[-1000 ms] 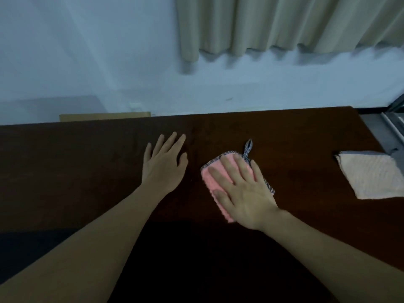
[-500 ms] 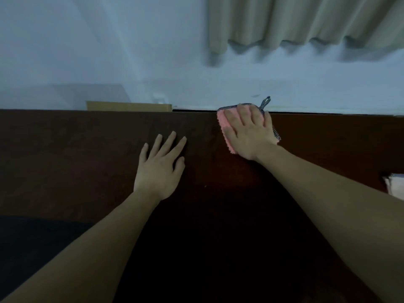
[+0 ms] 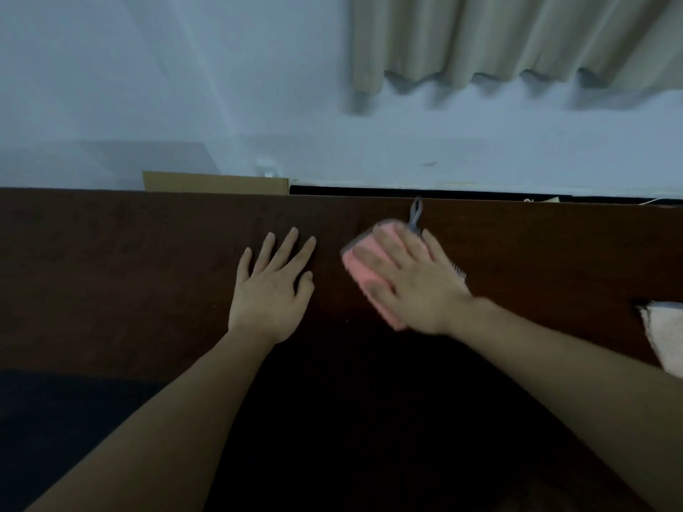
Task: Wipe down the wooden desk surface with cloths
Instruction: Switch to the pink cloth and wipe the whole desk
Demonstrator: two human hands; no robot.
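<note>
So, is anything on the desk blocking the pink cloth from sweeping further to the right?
Yes. A white cloth lies on the desk at the right edge of the view, in that path. Between it and the pink cloth under the right hand, the wood shows bare. The left hand lies flat on the other side.

On the desk (image 3: 111, 271), my left hand (image 3: 271, 290) lay flat; right of it my right hand (image 3: 414, 286) pressed a cloth (image 3: 364, 269), another cloth (image 3: 665, 334) farther right.
</note>
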